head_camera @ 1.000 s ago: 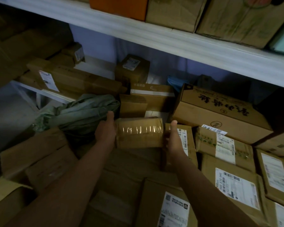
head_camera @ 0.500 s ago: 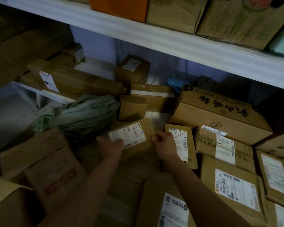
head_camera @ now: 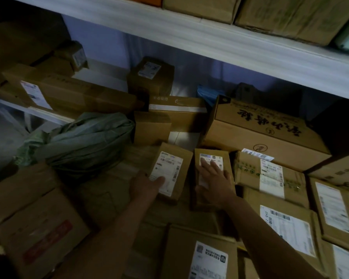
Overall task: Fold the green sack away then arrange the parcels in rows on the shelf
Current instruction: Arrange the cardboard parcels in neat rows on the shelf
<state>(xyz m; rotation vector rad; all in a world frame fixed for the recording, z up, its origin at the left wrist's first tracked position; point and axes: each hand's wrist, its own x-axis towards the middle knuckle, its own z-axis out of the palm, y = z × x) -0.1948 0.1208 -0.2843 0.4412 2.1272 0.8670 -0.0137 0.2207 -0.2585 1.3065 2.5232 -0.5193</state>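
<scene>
The green sack [head_camera: 83, 143] lies bunched and crumpled, not folded, at the left of the shelf [head_camera: 189, 135], resting against brown parcels behind and to its right. Just right of it, near the middle of the shelf, two small parcels lie side by side, labels up, a narrow gap between them. The left hand [head_camera: 147, 185] holds the left small parcel [head_camera: 170, 170] at its near left corner, thumb lying on the white label, the other fingers hidden beneath or beside the box, so the grip looks like a pinch on that corner. The right hand [head_camera: 214, 178] rests flat on the right small parcel [head_camera: 213, 178], fingers [head_camera: 205, 163] straight and spread over its label, pressing down. Right of this pair sits a taped parcel [head_camera: 268, 176] with a label, and beyond it, toward the right edge, more labelled parcels lie in rows. Behind them stands a large carton [head_camera: 266, 135] with dark printed characters on its lid. Further back, a small cube box [head_camera: 151, 77] stands against the wall, with a long flat box [head_camera: 69, 93] to its left. At the near edge lies a parcel [head_camera: 201, 254] with a big white label, and at the near left a box [head_camera: 42, 228] with a red mark. An upper shelf board [head_camera: 210, 41] crosses overhead, carrying more cartons. The light is dim, and the label print is too blurred to read.
</scene>
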